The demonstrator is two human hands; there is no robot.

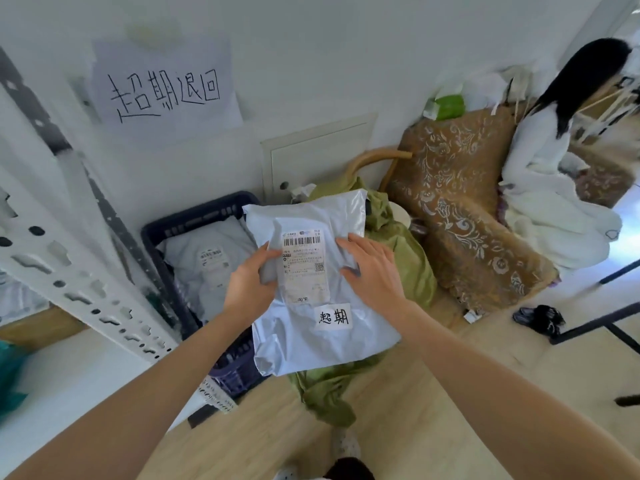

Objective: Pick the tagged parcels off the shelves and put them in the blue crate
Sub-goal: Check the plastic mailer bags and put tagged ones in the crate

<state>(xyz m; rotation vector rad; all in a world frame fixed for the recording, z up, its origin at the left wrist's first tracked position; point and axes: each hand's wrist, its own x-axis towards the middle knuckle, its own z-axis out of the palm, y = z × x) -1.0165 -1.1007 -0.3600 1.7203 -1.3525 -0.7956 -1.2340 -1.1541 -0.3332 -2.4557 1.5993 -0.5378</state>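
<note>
Gripping grey plastic mailer parcel (pixel 311 341): left hand (pixel 247 285) at its 9 o'clock, right hand (pixel 372 271) at 3. Dark-blue plastic crate (pixel 194 216) at 10.

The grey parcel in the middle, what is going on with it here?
A person holds the grey parcel up in front of them. The left grip clasps its left edge; the right grip lies on its front, whether pinching I cannot tell. The parcel bears a handwritten tag. It is not yet in the blue crate on the floor, where another parcel already lies.
</note>
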